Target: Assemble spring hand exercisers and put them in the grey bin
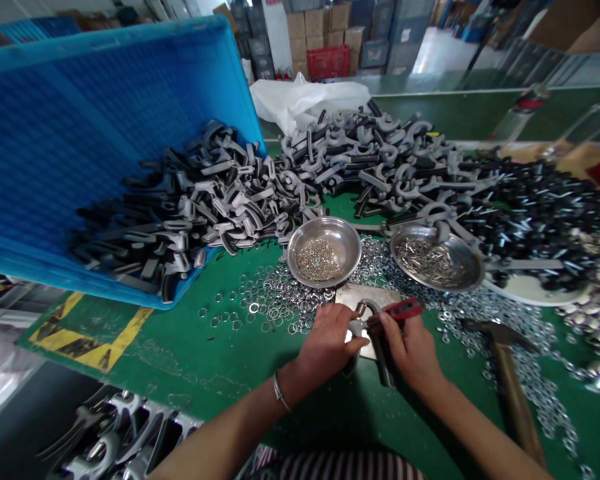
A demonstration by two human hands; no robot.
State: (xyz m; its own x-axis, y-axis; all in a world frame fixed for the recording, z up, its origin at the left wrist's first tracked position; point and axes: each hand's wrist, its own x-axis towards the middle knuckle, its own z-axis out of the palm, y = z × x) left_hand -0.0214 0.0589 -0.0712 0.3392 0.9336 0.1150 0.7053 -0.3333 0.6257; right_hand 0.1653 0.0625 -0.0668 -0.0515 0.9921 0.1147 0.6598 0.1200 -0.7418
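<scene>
The left hand pinches a grey hooked part over the metal plate, mid-surface; the right hand grips what looks like a red tool, contact partly hidden. Bracing the part firmly while pressing straight should prevent slipping.

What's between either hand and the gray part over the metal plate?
Nothing visible for the left hand: it's on the gray part. The right hand holds a red tool by the part's upper end; whether that hand also touches the part is unclear.
</scene>
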